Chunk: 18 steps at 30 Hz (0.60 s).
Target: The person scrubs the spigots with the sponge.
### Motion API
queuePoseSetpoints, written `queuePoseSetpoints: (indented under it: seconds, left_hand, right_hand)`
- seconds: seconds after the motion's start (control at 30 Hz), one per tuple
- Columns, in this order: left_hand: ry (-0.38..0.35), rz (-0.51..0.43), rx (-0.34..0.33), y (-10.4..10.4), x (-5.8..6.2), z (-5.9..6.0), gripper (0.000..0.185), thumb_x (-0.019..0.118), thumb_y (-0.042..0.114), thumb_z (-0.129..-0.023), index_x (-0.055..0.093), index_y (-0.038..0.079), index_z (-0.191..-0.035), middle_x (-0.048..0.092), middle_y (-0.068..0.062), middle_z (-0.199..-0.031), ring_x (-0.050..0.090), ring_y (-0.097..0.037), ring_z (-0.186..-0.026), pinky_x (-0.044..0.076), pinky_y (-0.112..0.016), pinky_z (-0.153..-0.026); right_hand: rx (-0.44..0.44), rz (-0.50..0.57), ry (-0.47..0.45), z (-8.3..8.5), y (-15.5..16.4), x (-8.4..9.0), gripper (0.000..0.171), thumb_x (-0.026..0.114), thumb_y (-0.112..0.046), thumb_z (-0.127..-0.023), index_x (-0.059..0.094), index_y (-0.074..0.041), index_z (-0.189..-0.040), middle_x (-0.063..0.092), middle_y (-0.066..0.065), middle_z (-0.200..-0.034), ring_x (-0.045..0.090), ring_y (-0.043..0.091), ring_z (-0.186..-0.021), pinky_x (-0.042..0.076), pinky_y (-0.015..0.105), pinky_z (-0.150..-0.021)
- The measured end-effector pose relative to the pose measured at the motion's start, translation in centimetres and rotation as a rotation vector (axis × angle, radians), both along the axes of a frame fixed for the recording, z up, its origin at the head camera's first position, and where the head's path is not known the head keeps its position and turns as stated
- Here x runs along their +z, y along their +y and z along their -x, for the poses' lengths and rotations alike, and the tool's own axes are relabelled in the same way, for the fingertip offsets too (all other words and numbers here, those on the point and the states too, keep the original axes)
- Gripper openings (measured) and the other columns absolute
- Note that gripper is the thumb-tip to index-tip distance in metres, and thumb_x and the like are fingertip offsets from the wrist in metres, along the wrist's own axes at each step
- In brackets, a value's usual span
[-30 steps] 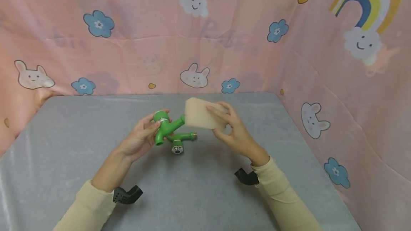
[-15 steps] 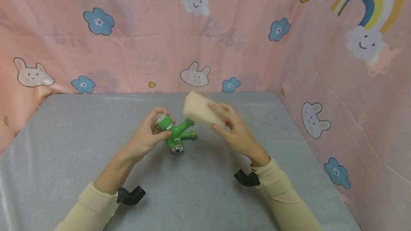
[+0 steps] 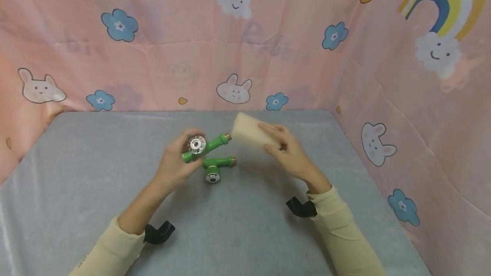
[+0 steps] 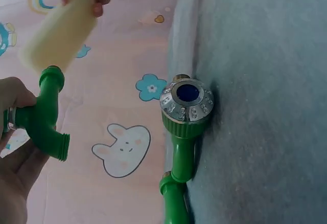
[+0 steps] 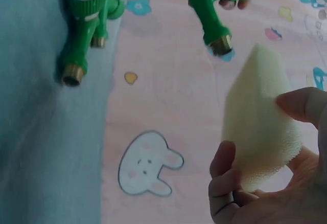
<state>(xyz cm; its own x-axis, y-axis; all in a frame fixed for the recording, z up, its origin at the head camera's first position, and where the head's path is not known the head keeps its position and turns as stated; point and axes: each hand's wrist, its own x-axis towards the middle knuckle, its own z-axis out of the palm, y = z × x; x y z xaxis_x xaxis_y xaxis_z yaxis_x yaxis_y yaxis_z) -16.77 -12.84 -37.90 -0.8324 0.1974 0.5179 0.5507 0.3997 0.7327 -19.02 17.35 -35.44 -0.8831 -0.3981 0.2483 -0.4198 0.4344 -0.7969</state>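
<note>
Nearest the camera, two cream sleeves (image 3: 337, 225), a black wrist mount under each. Ahead of them, wide bare grey bench (image 3: 230, 233), open room all the way up to the lying tap (image 3: 216, 169), the landmark here. Two green taps in all, counted: one lying on the bench, one lifted. Lying tap flat on the cloth, chrome face turned toward the camera, brass-tipped spout pointing right.

Just left of and above the lying tap, left hand (image 3: 174, 167) with its grip curled tight round the held tap (image 3: 203, 145), chrome end facing the camera, brass outlet angled up to the right. Held tap clear of the bench, close above the lying tap, no contact visible between them.

Right of the lying tap, right hand (image 3: 293, 156) pinching one cream sponge (image 3: 253, 135), fingers on top, thumb below. Sponge's left end right at the held tap's brass outlet; touching or a hair apart, cannot tell.

One sponge only. Free bench left of the lying tap out to the left edge, and right of it as far as the curtain. Beyond the lying tap, a short strip of bench, then the pink curtain (image 3: 153, 67) closing off the back and right side.
</note>
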Motion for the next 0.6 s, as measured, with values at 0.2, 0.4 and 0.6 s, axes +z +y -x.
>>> queuePoseSetpoints:
  seconds: [0.2, 0.4, 0.6]
  left_hand:
    - [0.323, 0.225, 0.026, 0.5, -0.5, -0.5, 0.050, 0.084, -0.013, -0.067, 0.070, 0.008, -0.111, 0.074, -0.009, -0.111, 0.072, -0.025, -0.102, 0.061, -0.039, -0.088]
    - [0.484, 0.282, 0.038, 0.7, -0.4, -0.2, 0.051, 0.079, -0.019, -0.065, 0.072, 0.008, -0.108, 0.074, -0.008, -0.107, 0.074, -0.025, -0.097, 0.062, -0.039, -0.078]
    - [0.564, 0.342, 0.049, 0.8, -0.5, 0.1, 0.045, 0.072, -0.022, -0.070, 0.075, 0.009, -0.103, 0.075, -0.007, -0.102, 0.074, -0.024, -0.094, 0.062, -0.037, -0.082]
  right_hand:
    - [0.063, 0.008, 0.010, -0.6, -1.5, -0.6, 0.051, 0.059, -0.012, -0.102, 0.048, -0.015, -0.151, 0.043, 0.017, -0.150, 0.048, 0.029, -0.112, 0.043, 0.026, -0.077]
    - [0.013, -0.060, -0.048, -0.3, -1.0, -0.2, 0.050, 0.060, -0.011, -0.099, 0.052, -0.015, -0.149, 0.038, 0.022, -0.151, 0.050, 0.035, -0.114, 0.046, 0.034, -0.080]
    - [-0.064, -0.089, -0.032, 0.2, 0.1, 0.3, 0.050, 0.057, -0.009, -0.099, 0.052, -0.015, -0.149, 0.037, 0.021, -0.152, 0.048, 0.031, -0.109, 0.043, 0.032, -0.078]
